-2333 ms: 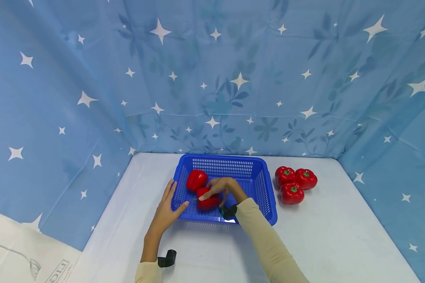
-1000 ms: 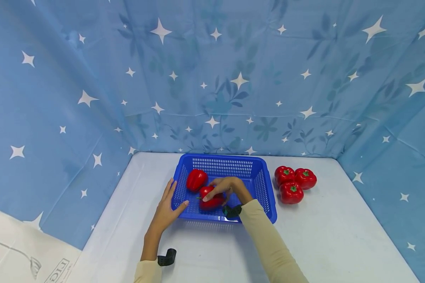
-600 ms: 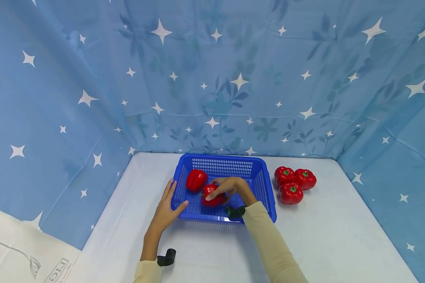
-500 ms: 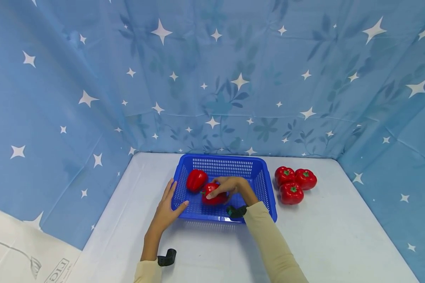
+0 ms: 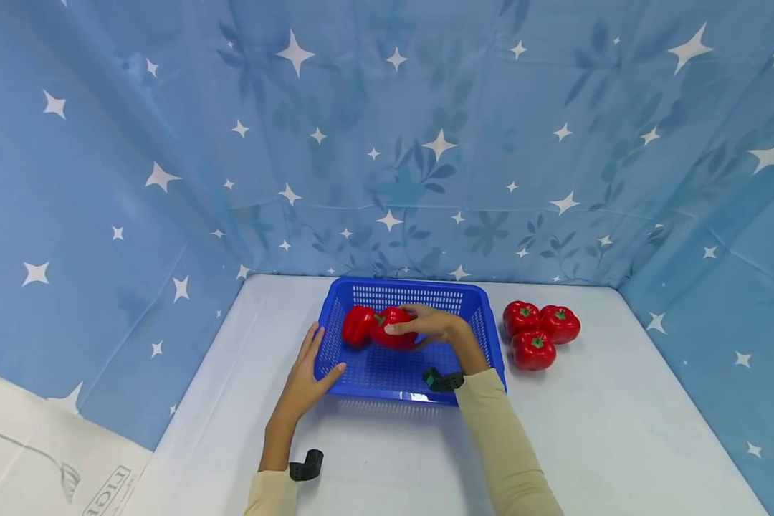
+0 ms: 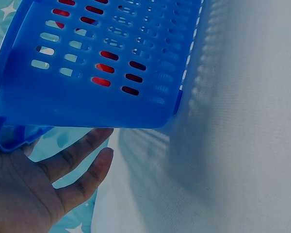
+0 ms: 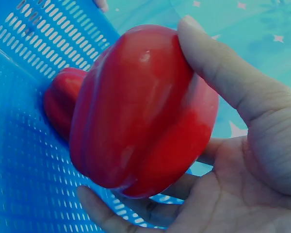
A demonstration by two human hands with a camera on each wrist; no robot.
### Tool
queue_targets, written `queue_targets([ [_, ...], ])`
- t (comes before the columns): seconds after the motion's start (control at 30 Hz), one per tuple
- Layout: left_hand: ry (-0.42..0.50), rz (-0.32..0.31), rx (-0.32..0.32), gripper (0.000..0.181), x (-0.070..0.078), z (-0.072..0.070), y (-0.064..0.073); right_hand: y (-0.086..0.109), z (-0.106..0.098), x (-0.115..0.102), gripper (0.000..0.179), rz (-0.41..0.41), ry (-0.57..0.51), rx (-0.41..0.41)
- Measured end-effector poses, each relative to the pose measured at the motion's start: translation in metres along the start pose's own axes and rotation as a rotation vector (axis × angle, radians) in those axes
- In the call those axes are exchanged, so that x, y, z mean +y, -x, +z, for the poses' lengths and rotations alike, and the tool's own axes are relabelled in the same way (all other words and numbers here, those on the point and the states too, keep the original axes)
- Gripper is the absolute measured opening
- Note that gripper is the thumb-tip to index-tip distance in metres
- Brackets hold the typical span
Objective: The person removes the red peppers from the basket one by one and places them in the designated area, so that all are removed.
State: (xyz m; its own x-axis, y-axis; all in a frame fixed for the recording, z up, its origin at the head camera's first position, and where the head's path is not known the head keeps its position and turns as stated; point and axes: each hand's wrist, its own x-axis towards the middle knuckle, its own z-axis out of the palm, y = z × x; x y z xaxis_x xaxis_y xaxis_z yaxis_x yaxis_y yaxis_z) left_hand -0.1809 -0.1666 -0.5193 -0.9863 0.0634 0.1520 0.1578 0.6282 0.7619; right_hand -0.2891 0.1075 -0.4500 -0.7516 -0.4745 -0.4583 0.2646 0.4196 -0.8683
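Observation:
My right hand (image 5: 428,324) grips a red bell pepper (image 5: 395,330) over the blue basket (image 5: 419,395), with the thumb on its near side and fingers round the far side. In the right wrist view this bell pepper (image 7: 140,111) fills the middle, held above the basket floor. Behind it lies a second bell pepper (image 5: 357,326), on the left inside the basket. My left hand (image 5: 304,381) rests at the basket's left front corner with fingers spread straight. The left wrist view shows the left hand (image 6: 53,184) against the basket's outer wall, fingers extended.
Three more red bell peppers (image 5: 534,350) stand in a cluster on the white table (image 5: 593,430), right of the basket. A blue curtain (image 5: 400,244) with white stars encloses the back and sides.
The right hand has raised the bell pepper from the basket floor and moved it back and slightly right. The left hand stays at the basket's corner.

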Motion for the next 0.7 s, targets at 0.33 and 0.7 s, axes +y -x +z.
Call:
queue_targets([
  [0.33,-0.001,-0.006,0.004,0.09,0.002,-0.001,0.0,0.005,-0.015,0.013,0.074,-0.098,-0.119,0.044],
  [0.7,-0.001,-0.014,-0.011,0.09,0.002,-0.001,0.0,0.017,-0.027,0.02,0.065,-0.221,-0.193,0.036],
])
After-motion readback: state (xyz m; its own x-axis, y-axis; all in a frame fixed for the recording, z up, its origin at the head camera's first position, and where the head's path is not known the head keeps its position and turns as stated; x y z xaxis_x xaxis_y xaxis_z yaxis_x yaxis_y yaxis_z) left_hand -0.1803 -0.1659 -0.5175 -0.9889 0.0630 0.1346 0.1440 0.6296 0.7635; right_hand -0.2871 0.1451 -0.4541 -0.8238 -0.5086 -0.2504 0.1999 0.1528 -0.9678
